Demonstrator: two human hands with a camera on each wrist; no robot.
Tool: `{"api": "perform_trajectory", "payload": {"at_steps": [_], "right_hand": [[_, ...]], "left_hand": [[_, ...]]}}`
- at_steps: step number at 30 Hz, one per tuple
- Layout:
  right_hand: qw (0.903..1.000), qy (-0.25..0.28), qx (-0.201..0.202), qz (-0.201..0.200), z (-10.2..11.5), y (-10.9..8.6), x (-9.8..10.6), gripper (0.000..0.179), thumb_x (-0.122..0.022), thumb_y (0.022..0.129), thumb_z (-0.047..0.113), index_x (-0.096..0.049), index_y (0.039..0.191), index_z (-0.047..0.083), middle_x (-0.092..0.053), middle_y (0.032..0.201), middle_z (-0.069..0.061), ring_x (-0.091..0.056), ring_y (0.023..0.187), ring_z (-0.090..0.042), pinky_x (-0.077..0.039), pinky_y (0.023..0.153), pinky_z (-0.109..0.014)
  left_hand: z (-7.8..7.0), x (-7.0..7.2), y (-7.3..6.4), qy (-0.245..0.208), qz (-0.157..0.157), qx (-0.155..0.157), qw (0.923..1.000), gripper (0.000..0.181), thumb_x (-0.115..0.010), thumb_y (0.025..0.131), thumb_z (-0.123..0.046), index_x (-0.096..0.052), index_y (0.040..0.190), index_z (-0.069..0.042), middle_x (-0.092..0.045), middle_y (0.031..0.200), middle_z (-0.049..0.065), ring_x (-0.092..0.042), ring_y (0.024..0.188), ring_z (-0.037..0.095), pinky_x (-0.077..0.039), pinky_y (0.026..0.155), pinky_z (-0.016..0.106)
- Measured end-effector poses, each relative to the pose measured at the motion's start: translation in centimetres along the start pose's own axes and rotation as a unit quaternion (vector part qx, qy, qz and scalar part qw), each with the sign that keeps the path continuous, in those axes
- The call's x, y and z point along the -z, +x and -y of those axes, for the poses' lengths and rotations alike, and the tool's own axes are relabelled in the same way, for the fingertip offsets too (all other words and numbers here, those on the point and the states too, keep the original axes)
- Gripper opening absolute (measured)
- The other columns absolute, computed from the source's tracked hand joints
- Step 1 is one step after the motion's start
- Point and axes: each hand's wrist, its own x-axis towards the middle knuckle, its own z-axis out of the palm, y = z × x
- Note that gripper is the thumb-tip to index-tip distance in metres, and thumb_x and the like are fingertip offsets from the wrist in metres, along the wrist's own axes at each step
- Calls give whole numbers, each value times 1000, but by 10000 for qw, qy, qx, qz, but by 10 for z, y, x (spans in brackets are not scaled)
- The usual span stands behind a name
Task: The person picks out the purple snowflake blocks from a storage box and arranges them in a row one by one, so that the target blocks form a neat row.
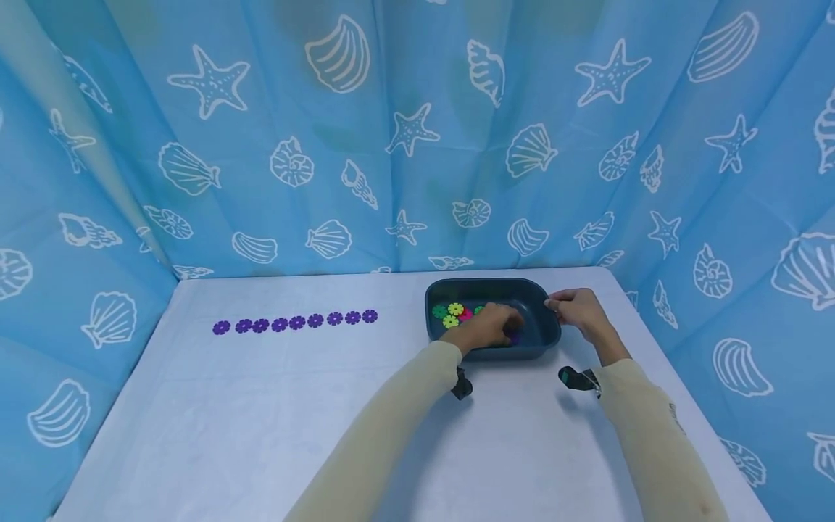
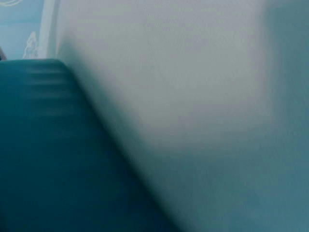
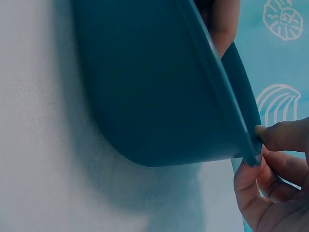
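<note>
A dark blue-grey basin [image 1: 541, 339] stands at the back right of the table, with several flower-shaped plastic discs in it. Green [image 1: 439, 312], yellow [image 1: 455, 309] and pink [image 1: 465, 315] discs show at its left side. My left hand [image 1: 491, 324] reaches down inside, fingers bent, right beside a purple disc [image 1: 514, 337]; whether they pinch it is hidden. At the right end, the thumb and fingers of my right hand [image 1: 577, 308] pinch the rim, seen closely in the right wrist view [image 3: 282, 169]. Only the basin's outer wall [image 2: 63, 145] shows in the left wrist view.
Several purple flower discs [image 1: 297, 322] lie in a row across the back left of the white table [image 1: 261, 420]. A blue shell-patterned curtain [image 1: 404, 181] hangs behind the table and along both sides.
</note>
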Motion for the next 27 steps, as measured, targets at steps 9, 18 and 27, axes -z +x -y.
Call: {"api": "perform_trajectory", "payload": {"at_steps": [9, 18, 27], "right_hand": [[9995, -224, 215, 28, -5, 6, -3, 39, -57, 99, 32, -60, 123, 1, -59, 115, -18, -60, 91, -30, -57, 75, -39], [9996, -146, -1, 232, 24, -26, 8, 42, -57, 99, 30, -58, 126, -2, -58, 120, -21, -60, 95, -31, -56, 63, -34], [9985, -87, -46, 538, 64, -69, 13, 46, -49, 101, 23, -49, 134, -8, -50, 129, -28, -56, 106, -38, -49, 96, -47]], "left_hand": [[13, 44, -23, 133, -618, -83, 9980, 42, -73, 87, -5, -61, 128, -4, -64, 122, 4, -61, 107, 10, -48, 88, 14], [46, 108, -75, 97, -1130, 246, 9932, 43, -72, 88, -5, -59, 129, 0, -63, 124, 11, -60, 112, 18, -49, 95, 25], [109, 153, -166, -61, -1818, 1486, 9720, 45, -71, 87, -1, -57, 130, -5, -61, 125, 11, -58, 115, 23, -49, 98, 35]]}}
